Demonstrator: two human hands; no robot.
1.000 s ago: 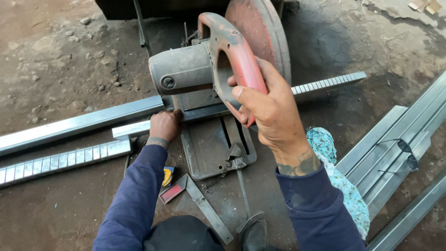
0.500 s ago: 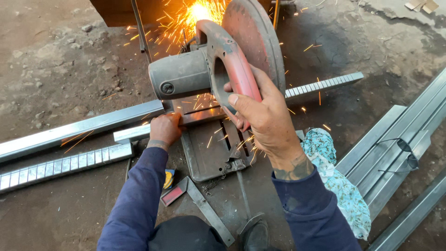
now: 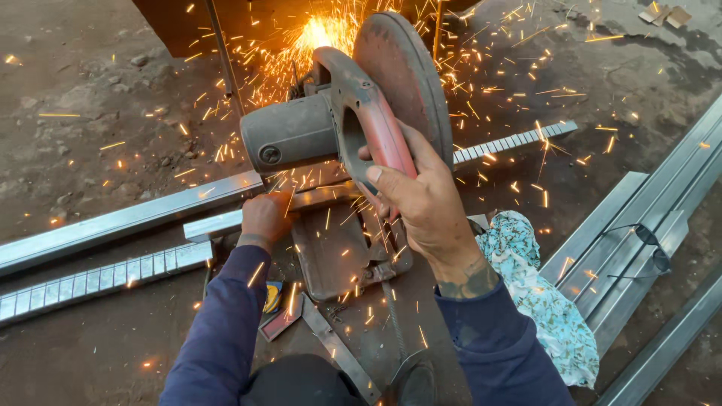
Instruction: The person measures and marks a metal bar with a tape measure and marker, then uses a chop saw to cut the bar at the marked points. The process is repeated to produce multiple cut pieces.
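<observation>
We've got our right hand [image 3: 425, 207] wrapped tight round the red handle [image 3: 383, 143] of the chop saw [image 3: 338, 128], grip fully closed on it, with the grey motor housing [image 3: 289, 135] sticking out to the left. Our left hand [image 3: 265, 214] is closed down on the steel tube [image 3: 128, 218] that runs out to the left, holding it flat right beside the saw's base plate [image 3: 331, 256]. Sparks [image 3: 316, 34] are spraying off to the far side behind the blade guard [image 3: 402, 75] and scattering all over the dirt floor [image 3: 83, 98].

No bins or boxes anywhere, everything just lies on the ground. A notched metal strip [image 3: 98, 280] sits near left, just beside the tube, and another notched strip [image 3: 515, 140] pokes out right of the saw. On the right there's a stack of steel channels [image 3: 647, 218] with a pair of safety glasses [image 3: 647, 244] lying on top, and a patterned turquoise cloth [image 3: 538, 293] between that stack and our right sleeve. A small red and yellow object [image 3: 277, 308] lies near the base, partly hidden by our left sleeve.
</observation>
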